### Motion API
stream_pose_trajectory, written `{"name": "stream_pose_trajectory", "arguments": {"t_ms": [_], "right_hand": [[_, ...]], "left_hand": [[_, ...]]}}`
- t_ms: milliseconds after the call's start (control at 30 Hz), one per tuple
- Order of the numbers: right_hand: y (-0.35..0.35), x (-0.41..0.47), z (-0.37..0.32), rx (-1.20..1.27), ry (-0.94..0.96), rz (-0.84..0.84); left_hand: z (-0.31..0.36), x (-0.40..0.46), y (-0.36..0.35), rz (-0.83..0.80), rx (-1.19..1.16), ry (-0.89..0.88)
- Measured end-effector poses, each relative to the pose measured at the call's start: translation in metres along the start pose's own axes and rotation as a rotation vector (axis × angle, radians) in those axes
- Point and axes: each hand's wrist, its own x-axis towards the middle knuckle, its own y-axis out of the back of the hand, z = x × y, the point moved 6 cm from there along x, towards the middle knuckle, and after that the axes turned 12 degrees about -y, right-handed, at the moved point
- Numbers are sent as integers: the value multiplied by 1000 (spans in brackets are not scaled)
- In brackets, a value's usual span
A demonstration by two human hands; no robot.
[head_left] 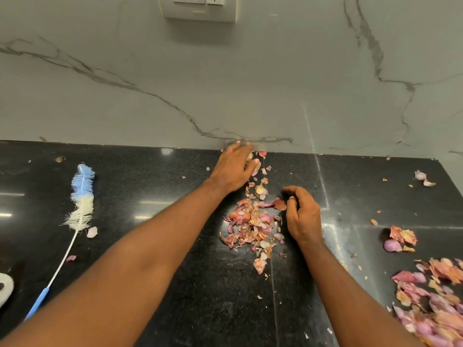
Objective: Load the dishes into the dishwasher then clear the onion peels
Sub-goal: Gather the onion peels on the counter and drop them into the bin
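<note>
A heap of pink and tan onion peels (253, 225) lies in the middle of the black stone counter (175, 259). My left hand (233, 169) reaches to the back of the counter by the wall, fingers straight and palm down, touching loose peels (261, 169) there. My right hand (302, 215) rests on its edge just right of the heap, fingers loosely curled, holding nothing I can see. A larger pile of peels (433, 299) lies at the right edge, with a smaller clump (400, 239) above it.
A blue and white bottle brush (80, 196) lies at the left with stray peels beside it. A white object (5, 288) shows at the left edge. The marble wall (225, 83) carries a socket plate (200, 7). Scraps (424, 179) lie far right.
</note>
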Motion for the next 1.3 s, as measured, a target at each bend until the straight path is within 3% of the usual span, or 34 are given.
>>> {"name": "stream_pose_trajectory", "arguments": {"t_ms": [67, 133, 267, 367, 433, 633, 767, 867, 967, 1067, 1133, 1233, 1300], "right_hand": [[1, 0, 0, 6, -4, 1], [2, 0, 0, 14, -4, 3], [2, 2, 1, 20, -11, 7], [1, 1, 2, 24, -18, 7], [1, 1, 2, 34, -3, 16], [2, 1, 1, 39, -7, 27], [4, 2, -1, 57, -10, 27], [4, 1, -2, 64, -16, 28], [5, 1, -2, 61, -21, 26], [6, 0, -3, 63, -18, 26], [6, 1, -4, 63, -16, 27], [7, 0, -4, 62, -13, 27], [6, 1, -4, 60, -18, 22]], "left_hand": [[0, 4, -22, -188, 50, -18], [5, -6, -42, -264, -5, -105], [7, -18, -19, 142, -450, -61], [11, -9, -4, 296, -528, -48], [11, 1, -4, 240, -476, -15], [16, 32, -17, -40, 70, -38], [31, 34, -34, -216, 1, -145], [29, 32, -23, -13, -314, -53], [26, 32, -14, 100, -236, -41], [28, 27, -27, -128, -75, -70], [29, 20, -36, -215, -125, -102], [28, 16, -21, 2, -296, -98], [24, 19, -10, 128, -206, -81]]}}
